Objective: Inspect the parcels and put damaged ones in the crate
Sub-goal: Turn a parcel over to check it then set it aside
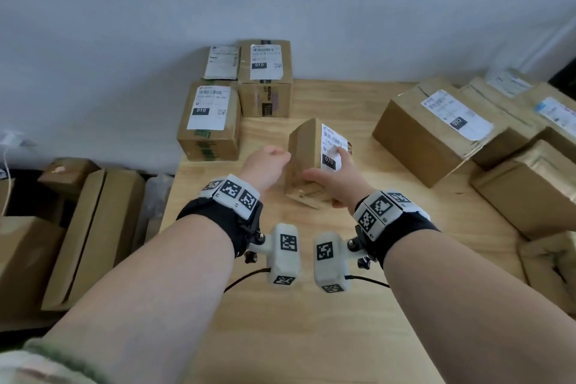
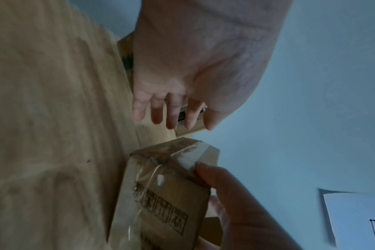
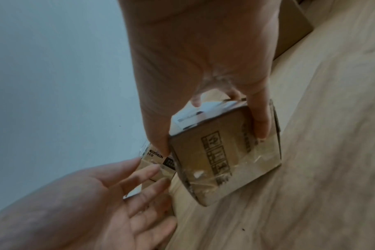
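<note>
A small brown cardboard parcel (image 1: 304, 159) with a white label marked 070 stands tilted on its lower edge on the wooden table (image 1: 311, 305). My right hand (image 1: 330, 170) grips it, thumb on the near side and fingers on the label face. In the right wrist view the parcel (image 3: 220, 165) shows clear tape and printed handling symbols. My left hand (image 1: 274, 154) hovers just left of the parcel with straight, relaxed fingers (image 2: 173, 115), holding nothing. The left wrist view shows the parcel's taped end (image 2: 167, 186). No crate is recognisable in any view.
Labelled parcels (image 1: 208, 121) sit at the table's back left against the wall. A pile of larger parcels (image 1: 436, 134) fills the right side. Cardboard boxes (image 1: 93, 227) stand on the floor beyond the table's left edge.
</note>
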The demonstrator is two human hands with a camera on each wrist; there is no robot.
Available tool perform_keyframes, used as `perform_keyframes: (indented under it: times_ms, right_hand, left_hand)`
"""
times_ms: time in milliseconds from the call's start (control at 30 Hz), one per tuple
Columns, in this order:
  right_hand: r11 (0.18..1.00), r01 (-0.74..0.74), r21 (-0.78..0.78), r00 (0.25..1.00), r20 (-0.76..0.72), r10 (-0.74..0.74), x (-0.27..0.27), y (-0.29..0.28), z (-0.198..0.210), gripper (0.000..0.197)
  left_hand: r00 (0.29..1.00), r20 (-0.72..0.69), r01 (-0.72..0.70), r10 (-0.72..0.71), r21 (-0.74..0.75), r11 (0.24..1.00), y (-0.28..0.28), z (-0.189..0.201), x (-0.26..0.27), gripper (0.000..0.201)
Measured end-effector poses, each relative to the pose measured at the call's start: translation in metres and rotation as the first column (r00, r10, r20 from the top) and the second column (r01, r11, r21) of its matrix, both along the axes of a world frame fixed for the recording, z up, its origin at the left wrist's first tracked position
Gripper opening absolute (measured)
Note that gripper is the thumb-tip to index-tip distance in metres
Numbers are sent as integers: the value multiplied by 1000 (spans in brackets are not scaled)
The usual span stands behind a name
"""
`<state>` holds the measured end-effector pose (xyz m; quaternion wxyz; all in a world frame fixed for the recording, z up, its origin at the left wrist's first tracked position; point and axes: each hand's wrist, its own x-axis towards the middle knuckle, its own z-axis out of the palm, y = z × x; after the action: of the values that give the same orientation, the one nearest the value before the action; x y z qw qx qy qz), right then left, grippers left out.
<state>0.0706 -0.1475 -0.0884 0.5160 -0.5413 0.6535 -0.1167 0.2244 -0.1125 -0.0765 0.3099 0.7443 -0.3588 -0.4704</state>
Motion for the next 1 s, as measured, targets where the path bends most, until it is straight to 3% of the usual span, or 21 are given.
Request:
perform_keyframes:
  times_ms: [100,267,367,500,633,767,1000]
  right_hand:
    - [997,51,-54,992,-116,-57,13,-23,1,108]
    - [991,93,-93,968,-226,-112,30,-78,-5,97]
    - [985,76,-155,959,-259,-115,41,-115,-13,90]
    - [968,48,-247,966,-235,-108,51,-156,-22,87]
    - [958,23,-286,982,-176,-76,60,-182,-34,82]
    - [948,62,-313,997,-32,-76,66,-197,-42,75]
    - [952,150,-266,987,103,-126,70,-221,-51,71]
  left_hand:
    - [972,216,-60,89,-135,989,-26,6,21,30]
    - [864,454,-76,219,-311,947,-74,16,51,27]
    - [787,594,16,166,-289,957,-106,13,61,40]
    - [676,734,226,-64,-124,966,-144,-6,70,60]
    - [641,744,245,-188,34,969,-159,-22,73,58]
    - [627,772,237,-105,-60,970,-161,-26,70,48]
    - [627,772,223,-102,-52,973,-163,-21,63,49]
